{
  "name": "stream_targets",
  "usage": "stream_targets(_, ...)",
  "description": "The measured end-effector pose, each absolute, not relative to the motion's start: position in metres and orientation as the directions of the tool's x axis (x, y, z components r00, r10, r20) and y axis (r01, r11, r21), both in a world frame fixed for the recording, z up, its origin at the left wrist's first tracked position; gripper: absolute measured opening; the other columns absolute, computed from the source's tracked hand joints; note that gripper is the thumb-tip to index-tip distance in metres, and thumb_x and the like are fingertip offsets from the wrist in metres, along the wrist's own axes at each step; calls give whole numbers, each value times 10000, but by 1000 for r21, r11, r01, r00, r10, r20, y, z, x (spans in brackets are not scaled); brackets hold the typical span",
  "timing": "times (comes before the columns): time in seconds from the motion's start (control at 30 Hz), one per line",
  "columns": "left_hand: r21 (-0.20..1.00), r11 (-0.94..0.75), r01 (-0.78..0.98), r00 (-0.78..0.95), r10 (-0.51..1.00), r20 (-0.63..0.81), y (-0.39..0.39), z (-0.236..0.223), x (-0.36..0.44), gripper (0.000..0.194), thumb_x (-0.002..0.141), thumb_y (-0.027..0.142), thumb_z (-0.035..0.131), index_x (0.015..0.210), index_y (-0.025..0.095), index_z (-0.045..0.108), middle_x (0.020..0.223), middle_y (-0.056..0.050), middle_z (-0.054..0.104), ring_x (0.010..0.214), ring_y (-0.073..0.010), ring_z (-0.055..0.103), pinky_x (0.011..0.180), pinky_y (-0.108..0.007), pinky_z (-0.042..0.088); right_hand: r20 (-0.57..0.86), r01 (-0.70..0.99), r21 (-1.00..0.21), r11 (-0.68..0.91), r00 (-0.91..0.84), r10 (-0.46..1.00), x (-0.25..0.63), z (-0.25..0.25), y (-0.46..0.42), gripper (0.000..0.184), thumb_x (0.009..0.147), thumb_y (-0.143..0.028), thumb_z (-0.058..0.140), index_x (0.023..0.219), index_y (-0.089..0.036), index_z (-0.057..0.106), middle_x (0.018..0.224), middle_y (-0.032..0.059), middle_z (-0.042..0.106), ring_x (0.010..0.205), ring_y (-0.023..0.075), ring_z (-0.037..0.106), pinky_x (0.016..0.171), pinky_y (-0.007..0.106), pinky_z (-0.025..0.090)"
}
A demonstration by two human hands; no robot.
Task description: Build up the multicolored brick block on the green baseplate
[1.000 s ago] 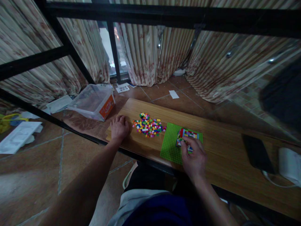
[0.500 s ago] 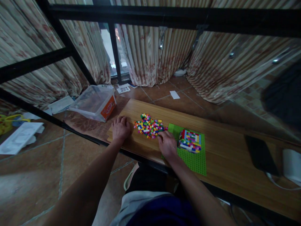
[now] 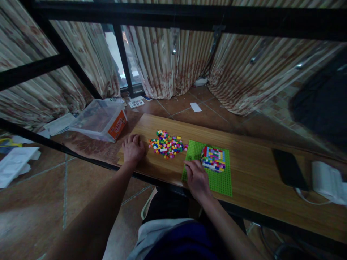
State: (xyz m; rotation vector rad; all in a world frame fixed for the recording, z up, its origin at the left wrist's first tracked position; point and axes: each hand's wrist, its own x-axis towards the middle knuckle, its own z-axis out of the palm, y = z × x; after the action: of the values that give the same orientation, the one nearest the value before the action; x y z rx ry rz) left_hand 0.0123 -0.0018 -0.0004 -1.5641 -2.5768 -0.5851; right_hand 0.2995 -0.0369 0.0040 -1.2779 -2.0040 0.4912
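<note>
My left hand (image 3: 133, 148) rests on the left end of the wooden bench (image 3: 252, 169), fingers lying loosely on the wood, with nothing seen in it. To its right is a pile of small multicoloured toy bricks (image 3: 166, 145). My right hand (image 3: 197, 177) is over the left part of a green baseplate (image 3: 221, 186), its thumb and fingers pinched together. Whatever they hold, if anything, is too small to make out. Just beyond that hand, a block-shaped build of many-coloured bricks (image 3: 213, 159) stands on the baseplate.
A clear plastic box (image 3: 94, 119) with an orange label sits on the floor beyond the bench's left end. Toward the right of the bench lie a black phone (image 3: 288, 169) and a white device (image 3: 326, 180) with a cable. Dark metal bars (image 3: 162, 14) cross the view before the curtains.
My right hand has moved away from the brick pile, rightward and nearer to me, over the baseplate. My left hand stays at the bench's left end. The view has shifted slightly.
</note>
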Motion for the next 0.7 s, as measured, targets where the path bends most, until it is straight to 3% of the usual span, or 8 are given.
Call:
stream_targets(0.23, 268, 407, 873, -473, 839, 267, -1, -2, 10, 430, 917, 289, 452, 1286, 168, 635, 1356, -130, 614, 1233, -350, 519, 1055, -491, 391, 286, 551, -747, 371, -237, 928, 326, 11, -62, 236, 986, -272, 470, 1013, -217, 698, 956, 67, 707, 910, 209, 679, 818, 351, 533)
stream_targets(0.4, 260, 411, 874, -473, 842, 260, -1, -1, 11, 433, 915, 293, 453, 1287, 166, 635, 1352, -131, 617, 1237, -351, 514, 1049, -491, 396, 294, 561, -769, 307, -116, 949, 352, 12, -60, 221, 959, -322, 531, 1016, -215, 716, 1004, 68, 731, 926, 208, 696, 837, 352, 541)
stream_targets(0.7, 276, 402, 873, -470, 845, 255, -1, 1, 11, 426, 925, 305, 446, 1286, 176, 632, 1355, -138, 610, 1257, -352, 503, 1070, -507, 380, 472, 625, -700, 345, 42, 881, 385, 10, -29, 190, 914, -364, 608, 942, -245, 754, 1048, 72, 689, 1010, 227, 634, 927, 432, 507)
